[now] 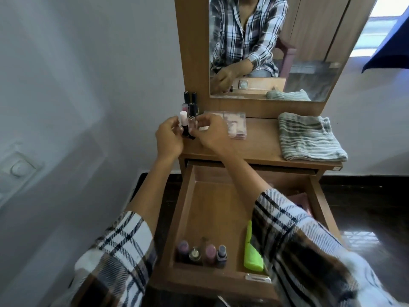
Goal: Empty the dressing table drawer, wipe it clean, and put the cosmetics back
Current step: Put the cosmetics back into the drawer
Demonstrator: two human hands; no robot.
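Note:
The wooden drawer (190,196) is pulled out below the dressing table top (261,142). Several nail polish bottles (202,252) stand in its front left corner, with a lime green case (252,251) beside them. On the top's left end stand several small cosmetic bottles (190,100). My left hand (169,138) and my right hand (210,131) meet there, fingers curled around a white-capped bottle (183,118) and a clear-capped tube (191,122). A clear compact palette (234,125) lies just right of my hands.
A folded striped cloth (309,136) lies on the right of the table top. A mirror (276,45) rises behind. A pink item (298,200) shows in the drawer's right side, partly hidden by my sleeve. The wall is close on the left.

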